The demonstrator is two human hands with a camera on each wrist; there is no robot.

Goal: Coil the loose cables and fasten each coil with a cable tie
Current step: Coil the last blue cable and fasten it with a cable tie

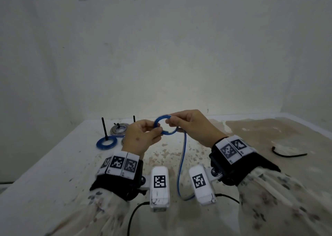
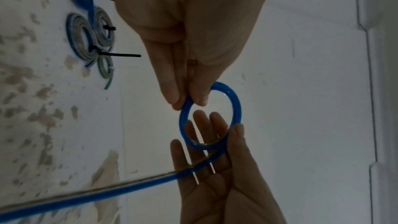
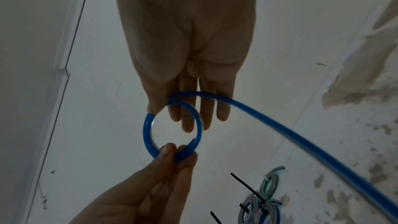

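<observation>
The blue cable [image 1: 181, 165] trails from the near table [image 1: 53, 173] up to a coil [image 1: 165, 125] held in the air: left hand [image 1: 142, 138] pinches its left side, right hand [image 1: 193, 126] its right. Tied coils [image 1: 115, 135] lie far left.

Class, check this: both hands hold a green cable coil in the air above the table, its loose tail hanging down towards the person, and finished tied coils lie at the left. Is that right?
Not quite: the coil is blue, not green, as the head view shows. The rest stands: the left hand and right hand hold it, its tail hangs, tied coils lie left.
</observation>
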